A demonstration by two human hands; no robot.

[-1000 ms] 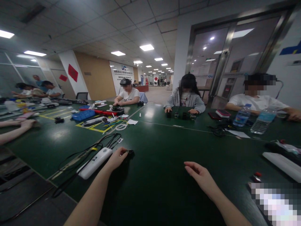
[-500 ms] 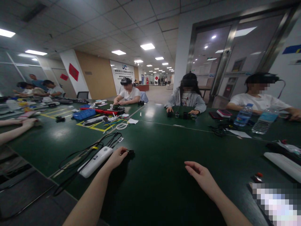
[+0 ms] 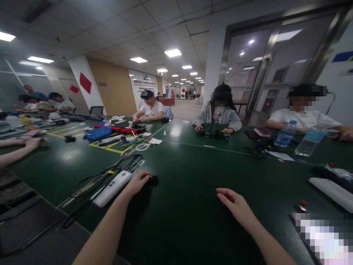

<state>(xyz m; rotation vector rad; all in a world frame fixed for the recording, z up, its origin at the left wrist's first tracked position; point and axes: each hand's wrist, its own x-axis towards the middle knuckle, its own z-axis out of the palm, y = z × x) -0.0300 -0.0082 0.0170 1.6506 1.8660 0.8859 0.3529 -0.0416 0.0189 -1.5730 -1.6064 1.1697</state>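
Note:
My left hand (image 3: pixel 140 181) rests low over the green table (image 3: pixel 182 217), its fingers closed at the near end of a small black object (image 3: pixel 154 178). Part of that object is hidden by the fingertips, and its kind is too small and dark to make out. My right hand (image 3: pixel 231 198) hovers over the table to the right, thumb and fingers a little apart, with nothing between them. Just left of my left forearm lies a white power strip (image 3: pixel 113 189) marked with a 2.
Black cables (image 3: pixel 91 180) loop around the power strip. A blue basket (image 3: pixel 98 133) and loose wires lie farther left. Two water bottles (image 3: pixel 285 134) stand at right, with a bright blurred screen (image 3: pixel 322 239) near the front corner. Several people sit around the table.
The fingers of my left hand have shifted slightly at the small black object. My right hand stays almost where it was. The view has tilted a little.

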